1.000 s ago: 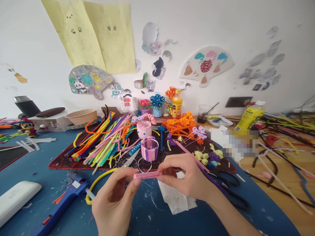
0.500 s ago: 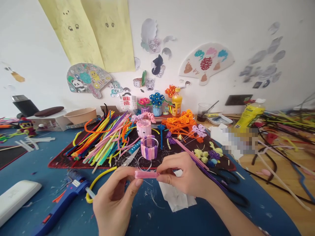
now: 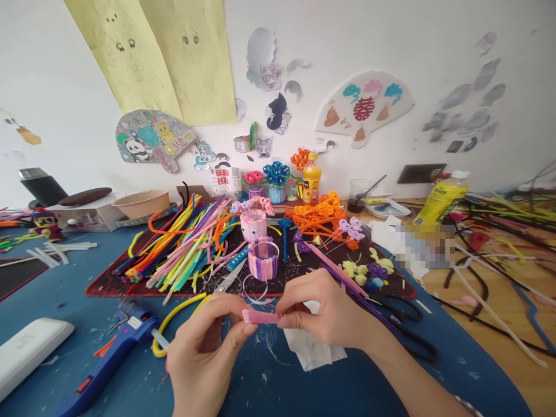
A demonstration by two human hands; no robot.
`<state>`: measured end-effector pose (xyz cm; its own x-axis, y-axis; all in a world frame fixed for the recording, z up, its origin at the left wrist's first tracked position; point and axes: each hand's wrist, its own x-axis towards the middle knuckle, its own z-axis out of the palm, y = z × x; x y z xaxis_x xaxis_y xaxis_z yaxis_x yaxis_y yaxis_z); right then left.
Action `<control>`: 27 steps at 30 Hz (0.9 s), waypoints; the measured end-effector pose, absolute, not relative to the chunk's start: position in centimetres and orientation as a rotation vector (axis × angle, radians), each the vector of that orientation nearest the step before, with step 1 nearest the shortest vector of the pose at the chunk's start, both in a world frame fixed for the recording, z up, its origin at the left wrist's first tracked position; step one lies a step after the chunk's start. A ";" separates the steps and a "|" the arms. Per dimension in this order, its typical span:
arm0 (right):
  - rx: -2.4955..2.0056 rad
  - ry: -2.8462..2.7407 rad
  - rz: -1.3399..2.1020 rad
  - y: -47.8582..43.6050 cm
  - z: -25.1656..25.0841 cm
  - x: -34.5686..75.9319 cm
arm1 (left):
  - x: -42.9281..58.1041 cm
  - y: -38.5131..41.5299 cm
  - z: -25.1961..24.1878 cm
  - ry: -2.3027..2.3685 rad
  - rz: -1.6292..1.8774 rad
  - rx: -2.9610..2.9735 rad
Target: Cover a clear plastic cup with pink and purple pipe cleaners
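Note:
A short pink pipe-cleaner piece (image 3: 260, 316) lies level between my two hands, just above the blue table (image 3: 65, 295). My left hand (image 3: 204, 359) pinches its left end with thumb and fingers. My right hand (image 3: 325, 315) pinches its right end the same way. A white paper scrap (image 3: 310, 350) lies under my right hand. Behind the hands, on a dark mat (image 3: 108, 285), stand a pink-and-purple ring basket (image 3: 263, 260) and a small pink pot (image 3: 253, 225).
A blue glue gun (image 3: 108, 356) and a yellow pipe cleaner (image 3: 174, 315) lie at my left. Scissors (image 3: 228, 278) and a heap of coloured pipe cleaners (image 3: 182, 243) sit on the mat. Black scissors (image 3: 412, 330) lie to the right. Bottles and paper flowers line the wall.
Both hands have dropped slightly and drawn closer together on the pink piece, which now shows shorter between the fingers. The view has tilted down a little.

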<state>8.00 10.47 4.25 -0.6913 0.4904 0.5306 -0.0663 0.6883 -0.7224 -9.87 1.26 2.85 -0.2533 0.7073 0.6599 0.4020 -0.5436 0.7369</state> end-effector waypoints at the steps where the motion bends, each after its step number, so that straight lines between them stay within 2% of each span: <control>1: -0.320 -2.156 0.959 10.5 4.3 8.0 | -9.9 1.3 2.9 1.344 1.863 1.775; 27: -0.284 -2.155 0.905 10.5 4.3 8.2 | -10.6 0.7 2.6 1.494 1.876 1.777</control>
